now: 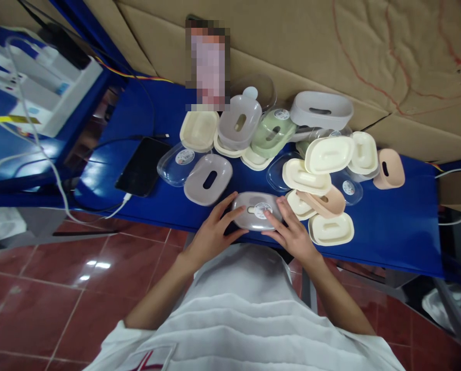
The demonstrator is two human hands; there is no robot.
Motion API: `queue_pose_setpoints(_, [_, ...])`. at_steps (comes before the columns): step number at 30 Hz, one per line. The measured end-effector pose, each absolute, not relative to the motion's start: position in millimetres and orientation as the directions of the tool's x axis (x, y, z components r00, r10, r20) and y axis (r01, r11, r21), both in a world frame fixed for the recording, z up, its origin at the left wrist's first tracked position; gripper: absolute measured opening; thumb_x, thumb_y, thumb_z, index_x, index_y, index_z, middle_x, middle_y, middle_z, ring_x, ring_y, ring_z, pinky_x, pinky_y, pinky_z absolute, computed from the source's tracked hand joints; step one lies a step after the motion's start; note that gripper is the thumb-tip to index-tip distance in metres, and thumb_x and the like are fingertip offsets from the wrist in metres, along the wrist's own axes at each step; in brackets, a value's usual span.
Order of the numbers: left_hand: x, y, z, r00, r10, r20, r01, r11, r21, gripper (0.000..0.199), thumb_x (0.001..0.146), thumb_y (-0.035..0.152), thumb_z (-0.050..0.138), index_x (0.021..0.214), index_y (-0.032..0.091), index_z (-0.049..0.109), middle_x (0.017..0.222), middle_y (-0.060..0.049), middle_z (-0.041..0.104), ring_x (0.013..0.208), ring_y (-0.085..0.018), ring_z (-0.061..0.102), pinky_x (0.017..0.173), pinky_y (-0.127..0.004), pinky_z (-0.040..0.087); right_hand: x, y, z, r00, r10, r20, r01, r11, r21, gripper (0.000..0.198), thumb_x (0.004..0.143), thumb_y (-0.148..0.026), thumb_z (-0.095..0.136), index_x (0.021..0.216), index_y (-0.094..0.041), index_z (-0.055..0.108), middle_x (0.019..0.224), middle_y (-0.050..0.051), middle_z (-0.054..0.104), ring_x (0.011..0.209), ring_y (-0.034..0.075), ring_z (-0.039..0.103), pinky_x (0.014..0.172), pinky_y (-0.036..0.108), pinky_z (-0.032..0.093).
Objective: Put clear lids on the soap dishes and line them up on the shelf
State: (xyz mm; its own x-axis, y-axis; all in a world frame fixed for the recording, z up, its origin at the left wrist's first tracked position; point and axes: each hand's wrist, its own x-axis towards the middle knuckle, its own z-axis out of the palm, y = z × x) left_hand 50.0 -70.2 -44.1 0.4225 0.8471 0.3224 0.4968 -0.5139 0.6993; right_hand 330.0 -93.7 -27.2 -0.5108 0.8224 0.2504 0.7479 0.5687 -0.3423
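Observation:
At the front edge of the blue table, a grey oval soap box (pixel 241 218) lies with a clear lid and a round sticker on top. My left hand (pixel 214 225) grips its left end, fingertips on the lid and thumb along the near side. On the right end rests my right hand (pixel 294 233), its fingers on the lid by the sticker and thumb at the near edge. Just left of the box lie a loose grey slotted dish (pixel 219 175) and a clear lid (pixel 172 167). Cream bases (pixel 333 229) and a peach dish (pixel 333 202) are piled to the right.
Behind are a green dish (pixel 271 135), grey dishes (pixel 323 114) and a peach dish (pixel 389 164). A black phone (pixel 143 167) with a cable lies left, near a white organizer box (pixel 73 98). Brown cardboard (pixel 284 46) walls the back; a pixelated patch covers something there.

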Motion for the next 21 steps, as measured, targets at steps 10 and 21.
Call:
queue_pose_setpoints(10, [47.6, -70.4, -28.8, 0.433, 0.838, 0.332, 0.411, -0.512, 0.754, 0.068, 0.096, 0.031, 0.080, 0.156, 0.027, 0.048, 0.162, -0.017, 0.052, 0.150, -0.032, 0.055, 0.119, -0.054, 0.054, 336.8, -98.8, -23.1, -0.534, 0.775, 0.339, 0.710, 0.628, -0.318, 0.084, 0.097, -0.021, 0.077, 0.170, -0.033, 0.036, 0.180, 0.011, 0.024, 0.160, 0.038, 0.038, 0.127, 0.057, 0.046])
queue_pose_setpoints(21, [123.5, -68.7, -19.8, 0.733, 0.584, 0.349, 0.388, -0.781, 0.490, 0.052, 0.108, 0.033, 0.060, 0.157, 0.021, 0.051, 0.161, -0.015, 0.056, 0.153, -0.031, 0.050, 0.123, -0.051, 0.048, 496.1, -173.2, -29.0, 0.341, 0.522, 0.782, 0.940, -0.173, -0.294, 0.085, 0.083, -0.057, 0.088, 0.150, -0.011, 0.062, 0.153, 0.029, 0.059, 0.145, 0.045, 0.057, 0.116, 0.064, 0.050])
